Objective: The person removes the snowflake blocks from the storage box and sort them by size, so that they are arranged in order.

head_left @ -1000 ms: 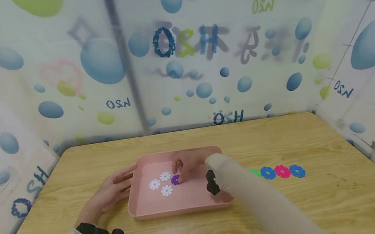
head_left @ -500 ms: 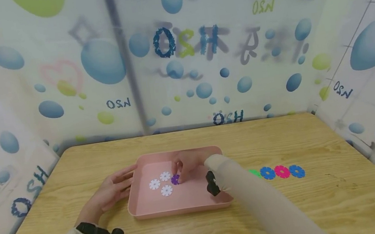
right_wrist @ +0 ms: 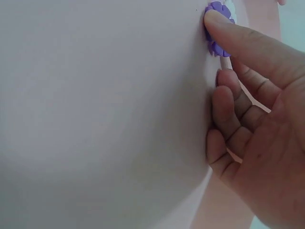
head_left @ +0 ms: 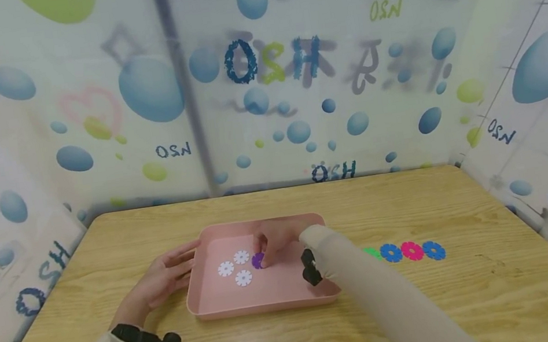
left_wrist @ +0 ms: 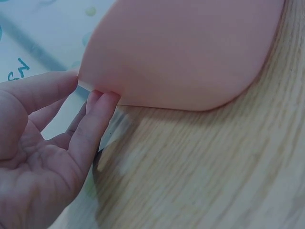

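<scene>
Inside the pink tray point(head_left: 291, 294), my right hand point(head_left: 278, 239) pinches a purple notched disc point(head_left: 258, 261). In the right wrist view the thumb lies over the purple disc point(right_wrist: 220, 47), and the other fingers are curled behind and below it. Several white notched discs point(head_left: 244, 278) lie flat in the tray, just left of the purple one. My left hand point(head_left: 160, 280) touches the tray's left side with extended fingertips. The left wrist view shows those fingertips against the tray's outer wall point(left_wrist: 162, 71).
On the wooden table point(head_left: 480, 294), right of the tray, a row of notched discs lies flat: a green one point(head_left: 372, 253) partly behind my right sleeve, a blue one point(head_left: 391, 252), a pink one point(head_left: 412, 251) and another blue one point(head_left: 434, 250). A patterned curtain point(head_left: 267, 119) stands behind the table.
The purple disc has shifted very slightly to the right and up in the head view, with my right fingers closing on it. The left hand and tray stay in place.
</scene>
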Demonstrator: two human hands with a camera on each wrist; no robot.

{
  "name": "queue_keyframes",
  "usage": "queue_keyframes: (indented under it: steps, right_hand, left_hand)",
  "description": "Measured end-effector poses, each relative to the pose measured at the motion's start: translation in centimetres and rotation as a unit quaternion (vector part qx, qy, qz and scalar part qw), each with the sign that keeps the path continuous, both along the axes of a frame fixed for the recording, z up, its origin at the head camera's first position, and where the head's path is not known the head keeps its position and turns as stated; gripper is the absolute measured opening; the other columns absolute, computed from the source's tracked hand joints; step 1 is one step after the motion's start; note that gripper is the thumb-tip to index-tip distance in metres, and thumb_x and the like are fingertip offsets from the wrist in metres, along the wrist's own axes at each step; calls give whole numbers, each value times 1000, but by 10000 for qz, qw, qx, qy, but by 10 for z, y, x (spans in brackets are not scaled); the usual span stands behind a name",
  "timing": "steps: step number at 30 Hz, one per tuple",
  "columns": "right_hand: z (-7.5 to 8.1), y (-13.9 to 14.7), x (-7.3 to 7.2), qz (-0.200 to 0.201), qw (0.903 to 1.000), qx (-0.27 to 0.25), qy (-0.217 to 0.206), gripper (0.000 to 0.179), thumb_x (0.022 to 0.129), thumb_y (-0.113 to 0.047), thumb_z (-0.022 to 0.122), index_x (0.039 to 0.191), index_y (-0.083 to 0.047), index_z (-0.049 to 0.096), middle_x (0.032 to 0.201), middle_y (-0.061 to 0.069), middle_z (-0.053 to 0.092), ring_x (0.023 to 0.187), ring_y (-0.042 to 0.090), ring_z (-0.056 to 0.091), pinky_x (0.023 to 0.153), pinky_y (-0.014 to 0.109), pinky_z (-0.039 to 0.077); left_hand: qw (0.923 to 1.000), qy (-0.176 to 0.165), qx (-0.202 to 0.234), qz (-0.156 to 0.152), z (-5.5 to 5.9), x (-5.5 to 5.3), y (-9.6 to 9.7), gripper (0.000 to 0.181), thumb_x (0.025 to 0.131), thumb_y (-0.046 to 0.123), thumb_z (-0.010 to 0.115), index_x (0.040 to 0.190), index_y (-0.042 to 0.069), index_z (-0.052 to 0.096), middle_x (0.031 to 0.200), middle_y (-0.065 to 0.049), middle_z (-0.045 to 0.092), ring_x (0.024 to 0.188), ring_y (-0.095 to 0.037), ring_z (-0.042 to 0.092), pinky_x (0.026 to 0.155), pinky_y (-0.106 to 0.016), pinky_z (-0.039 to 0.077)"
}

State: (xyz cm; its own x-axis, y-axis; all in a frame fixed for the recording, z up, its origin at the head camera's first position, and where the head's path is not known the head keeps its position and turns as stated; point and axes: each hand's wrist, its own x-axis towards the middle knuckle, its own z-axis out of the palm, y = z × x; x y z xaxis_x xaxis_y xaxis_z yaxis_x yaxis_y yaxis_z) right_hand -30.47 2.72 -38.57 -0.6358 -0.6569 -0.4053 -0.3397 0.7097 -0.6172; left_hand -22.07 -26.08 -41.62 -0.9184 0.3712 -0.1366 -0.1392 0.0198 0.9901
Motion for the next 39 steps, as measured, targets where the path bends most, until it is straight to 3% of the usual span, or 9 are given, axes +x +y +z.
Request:
queue_keyframes:
  steps: [7,13,23,30,39]
  right_hand:
    - [6,1,4,-162,9995,242,98,19,73,-28,78,85,-22,65,86,-2,61,86,16,53,76,34,44]
    - [6,2,3,-288,9995,35,-89,21,74,-26,77,89,-20,63,89,0,60,88,18,52,77,34,44]
    - [14,9,7,-110,9997,-208,-113,20,78,-25,74,92,-20,61,89,2,56,90,18,49,77,35,42]
    - [24,17,9,217,9985,-374,328,12,80,-19,72,87,-18,62,80,1,54,81,16,50,71,28,42]
    - [43,48,6,524,9933,-587,846,15,82,-12,70,93,-10,60,76,1,55,71,14,50,63,23,44]
  left_hand:
    - [10000,-17,-34,29,0,1,0,59,94,15,53,145,4,24,144,-27,24,114,-19,52,91,-33,45]
    - [10000,-1,-33,19,-1,1,0,59,94,14,52,145,3,23,144,-28,24,115,-20,51,91,-33,45]
    - [10000,35,-4,-8,-1,1,-1,59,94,15,52,145,3,23,144,-28,23,115,-20,50,92,-34,45]
    - [10000,27,-36,1,0,1,-1,60,94,15,52,145,3,23,144,-28,23,116,-21,50,91,-34,45]
    - [10000,6,-61,21,0,1,-1,59,95,14,52,145,3,22,144,-27,23,116,-21,50,92,-35,45]
